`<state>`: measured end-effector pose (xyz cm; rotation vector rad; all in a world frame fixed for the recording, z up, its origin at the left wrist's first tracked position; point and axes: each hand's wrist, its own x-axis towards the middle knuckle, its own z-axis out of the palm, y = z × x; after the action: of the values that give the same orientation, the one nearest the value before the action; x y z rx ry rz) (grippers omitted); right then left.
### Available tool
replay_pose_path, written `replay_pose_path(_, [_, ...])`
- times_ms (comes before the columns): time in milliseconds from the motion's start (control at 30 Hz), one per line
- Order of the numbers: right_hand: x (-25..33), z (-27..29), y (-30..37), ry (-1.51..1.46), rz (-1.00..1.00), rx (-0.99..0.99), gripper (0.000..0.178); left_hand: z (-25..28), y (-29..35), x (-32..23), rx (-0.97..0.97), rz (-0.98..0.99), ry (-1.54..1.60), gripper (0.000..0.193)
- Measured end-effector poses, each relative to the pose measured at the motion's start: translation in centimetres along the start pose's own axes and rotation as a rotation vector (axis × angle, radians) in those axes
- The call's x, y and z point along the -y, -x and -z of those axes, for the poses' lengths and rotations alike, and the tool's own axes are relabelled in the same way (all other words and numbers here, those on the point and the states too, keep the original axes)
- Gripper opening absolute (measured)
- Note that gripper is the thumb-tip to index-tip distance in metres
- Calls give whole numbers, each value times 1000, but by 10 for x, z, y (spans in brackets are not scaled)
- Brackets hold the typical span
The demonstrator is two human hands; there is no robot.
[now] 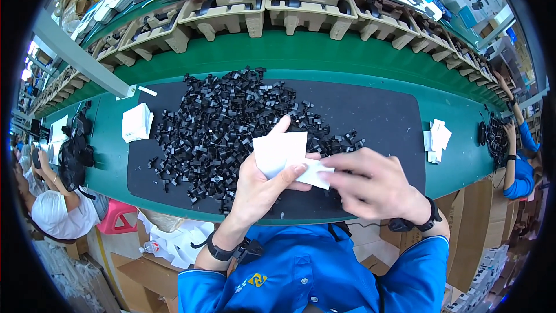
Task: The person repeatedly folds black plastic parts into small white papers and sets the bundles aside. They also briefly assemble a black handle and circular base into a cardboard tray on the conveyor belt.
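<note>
My left hand (260, 184) holds a white paper sheet (281, 149) upright over the middle of the dark mat, its fingers behind and its thumb in front. Under that thumb, a smaller white paper piece (315, 174) sticks out to the right. My right hand (376, 184) is at the outer end of this piece, its fingers blurred by motion, so whether they pinch the paper is unclear. Behind and left of my hands spreads a big heap of small black plastic parts (226, 122), which look like clips.
A stack of white papers (136, 123) lies left of the dark mat (370, 113); loose white slips (438, 137) lie to its right. Pulp trays (223, 14) with black items line the far edge. A metal post (87, 55) slants in at left. Co-workers sit at both ends.
</note>
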<state>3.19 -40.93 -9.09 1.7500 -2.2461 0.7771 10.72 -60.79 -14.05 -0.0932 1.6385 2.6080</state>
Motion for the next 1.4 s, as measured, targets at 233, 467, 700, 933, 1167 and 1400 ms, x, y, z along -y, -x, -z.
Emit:
replay_pose_path(233, [-13,-11,-3,-706,-668,102,16,-8,-1,-1,-63,-41,-48,76])
replay_pose_path(467, [-11,-40,6,-592,-477,-243,10,-12,-5,5,-100,-206,-149,65])
replay_pose_path(700, [-15,-29,5,-775,-680,11,13,3,-10,4,-65,-131,-413,42])
replay_pose_path(933, [-11,-7,-5,-768,-695,174,15,-1,-8,4,46,-298,-668,39])
replay_pose_path(1167, [-24,4,20,-801,-668,-38,14,-1,-2,-8,-35,-81,-92,45])
replay_pose_path(1400, [-32,1,33,-390,-77,-347,19,-27,-6,-7,38,-183,-360,53])
